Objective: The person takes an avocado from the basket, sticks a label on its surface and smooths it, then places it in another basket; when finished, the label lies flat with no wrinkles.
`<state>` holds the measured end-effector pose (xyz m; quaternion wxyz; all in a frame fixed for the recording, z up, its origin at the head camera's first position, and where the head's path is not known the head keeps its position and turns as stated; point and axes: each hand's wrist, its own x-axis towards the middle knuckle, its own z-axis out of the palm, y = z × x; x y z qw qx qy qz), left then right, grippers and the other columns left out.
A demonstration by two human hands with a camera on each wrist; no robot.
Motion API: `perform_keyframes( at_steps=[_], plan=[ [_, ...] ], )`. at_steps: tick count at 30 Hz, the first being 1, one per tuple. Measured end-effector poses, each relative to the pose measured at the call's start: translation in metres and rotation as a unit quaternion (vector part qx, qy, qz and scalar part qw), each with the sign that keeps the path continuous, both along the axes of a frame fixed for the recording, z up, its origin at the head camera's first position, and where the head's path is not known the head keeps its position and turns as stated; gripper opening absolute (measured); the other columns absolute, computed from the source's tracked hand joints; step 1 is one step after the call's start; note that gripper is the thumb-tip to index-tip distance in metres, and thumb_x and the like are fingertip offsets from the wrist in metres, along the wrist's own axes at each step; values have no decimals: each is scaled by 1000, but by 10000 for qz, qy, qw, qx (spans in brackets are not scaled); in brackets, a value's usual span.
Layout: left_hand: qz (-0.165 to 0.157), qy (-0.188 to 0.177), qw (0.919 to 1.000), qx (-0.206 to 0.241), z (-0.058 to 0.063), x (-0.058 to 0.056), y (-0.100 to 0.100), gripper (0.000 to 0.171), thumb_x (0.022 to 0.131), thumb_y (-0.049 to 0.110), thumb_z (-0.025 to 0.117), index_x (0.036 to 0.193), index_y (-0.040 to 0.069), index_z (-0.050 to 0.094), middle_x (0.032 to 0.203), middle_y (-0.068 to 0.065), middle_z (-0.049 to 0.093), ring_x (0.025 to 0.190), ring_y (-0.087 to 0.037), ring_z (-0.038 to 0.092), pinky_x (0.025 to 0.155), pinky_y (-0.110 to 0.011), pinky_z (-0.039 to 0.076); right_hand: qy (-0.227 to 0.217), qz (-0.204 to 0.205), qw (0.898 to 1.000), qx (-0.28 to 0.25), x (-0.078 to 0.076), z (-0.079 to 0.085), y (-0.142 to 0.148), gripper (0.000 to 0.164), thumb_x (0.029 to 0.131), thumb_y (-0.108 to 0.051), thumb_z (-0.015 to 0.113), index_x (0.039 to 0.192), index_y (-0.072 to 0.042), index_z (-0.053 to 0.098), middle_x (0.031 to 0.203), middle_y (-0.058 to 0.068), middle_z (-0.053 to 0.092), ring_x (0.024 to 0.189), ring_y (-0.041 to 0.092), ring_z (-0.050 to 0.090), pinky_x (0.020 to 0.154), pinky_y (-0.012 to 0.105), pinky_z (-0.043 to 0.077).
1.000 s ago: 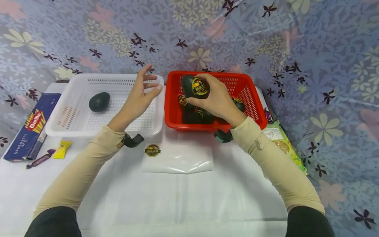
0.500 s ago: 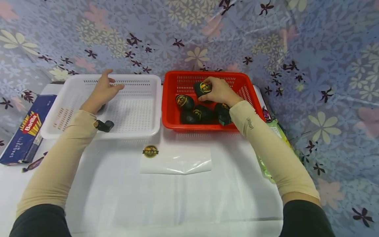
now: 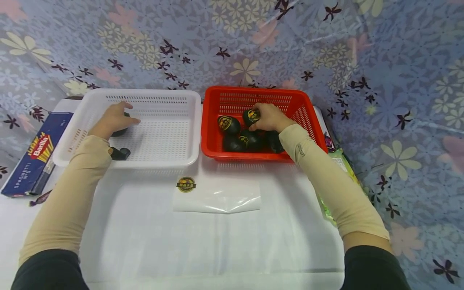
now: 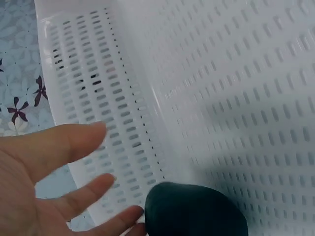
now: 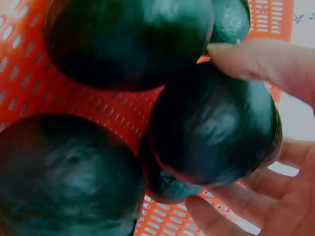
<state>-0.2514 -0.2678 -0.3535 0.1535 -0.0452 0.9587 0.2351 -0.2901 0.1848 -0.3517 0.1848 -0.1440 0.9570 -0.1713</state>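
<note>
My left hand [image 3: 111, 119] reaches into the white basket [image 3: 159, 164], just over a dark green avocado [image 3: 119, 132]. In the left wrist view its fingers are spread, fingertips right at the near side of that avocado [image 4: 197, 214]. Inside the red basket [image 3: 308, 108], my right hand [image 3: 272, 117] grips an avocado [image 3: 250, 117] bearing a black and gold sticker. The right wrist view has this avocado [image 5: 216, 123] between thumb and fingers, its sticker hidden. Several more avocados lie around it, one stickered avocado [image 3: 229, 125] to its left.
A clear plastic bag [image 3: 217, 197] with a round label lies in front of the baskets. A blue spaghetti box [image 3: 38, 153] stands at the left, with a purple-wrapped candy [image 3: 40, 198] beside it. A green packet [image 3: 342, 161] lies at the right, partly behind the right sleeve.
My left hand has moved left and down to the avocado in the white basket. My right hand has lowered its avocado deeper into the red basket, among the others.
</note>
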Motion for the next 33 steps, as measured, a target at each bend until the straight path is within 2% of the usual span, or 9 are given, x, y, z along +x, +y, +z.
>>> perform_keyframes(
  at_steps=[7, 11, 14, 16, 22, 25, 28, 31, 33],
  plan=[
    [232, -459, 9987, -4, -5, 0, -15, 71, 97, 26, 57, 149, -11, 26, 152, -41, 26, 137, -55, 32, 115, -63, 31, -140, 45, 9999, 55, -1, -6, -5, 77, 84, -27, 78, 148, -1, 42, 140, 21, 56, 124, 37, 56, 106, 50, 47],
    [224, -1022, 9941, 282, -10, 0, -22, 71, 97, 25, 54, 151, -9, 22, 155, -39, 19, 138, -55, 32, 113, -65, 33, -193, 127, 9996, 163, -2, -10, -8, 79, 86, -28, 76, 150, -1, 39, 143, 21, 54, 128, 37, 54, 109, 50, 44],
    [222, -1314, 9895, 556, -11, 1, -23, 72, 98, 23, 54, 152, -7, 19, 154, -39, 18, 134, -53, 35, 108, -67, 37, -270, 213, 9991, 262, -2, -11, -10, 79, 88, -29, 74, 152, -2, 37, 144, 21, 53, 129, 37, 53, 110, 50, 44],
    [111, -1355, 9892, 546, -11, 3, -22, 72, 97, 22, 54, 152, -8, 19, 153, -39, 19, 132, -53, 36, 106, -67, 39, -325, 288, 9984, 356, -1, -11, -12, 78, 89, -31, 73, 152, -3, 36, 145, 21, 53, 131, 38, 52, 111, 51, 44],
    [-403, -1212, 9918, -31, -7, 7, -15, 78, 94, 26, 63, 150, -8, 22, 152, -38, 25, 135, -55, 33, 112, -66, 33, -384, 540, 9958, 632, 2, -14, -15, 77, 90, -32, 71, 153, -4, 35, 152, 21, 46, 142, 42, 40, 119, 55, 33],
    [-497, -1421, 9885, 141, -6, 8, -13, 79, 94, 25, 64, 152, -6, 20, 152, -39, 24, 136, -55, 33, 109, -67, 37, -377, 573, 9953, 686, 1, -16, -14, 78, 91, -32, 71, 154, -3, 34, 155, 21, 43, 145, 43, 36, 121, 56, 29],
    [-553, -1845, 9799, 515, -8, 8, -13, 81, 95, 24, 63, 154, -3, 14, 155, -39, 16, 137, -55, 33, 103, -63, 46, -451, 544, 9951, 698, -1, -20, -13, 81, 91, -33, 71, 155, -4, 31, 156, 21, 41, 147, 44, 32, 123, 57, 25],
    [-587, -2139, 9726, 690, -10, 8, -12, 84, 96, 24, 63, 156, -1, 9, 158, -38, 7, 138, -55, 30, 101, -61, 48, -485, 557, 9947, 719, -2, -20, -14, 82, 91, -34, 72, 155, -3, 30, 156, 21, 41, 148, 45, 29, 123, 58, 23],
    [-581, -2208, 9706, 765, -10, 8, -12, 84, 96, 24, 63, 156, 0, 10, 158, -38, 5, 139, -54, 29, 101, -60, 49, -476, 560, 9946, 730, -2, -20, -15, 83, 91, -35, 72, 155, -3, 30, 156, 21, 41, 148, 45, 30, 123, 58, 24]
  ],
)
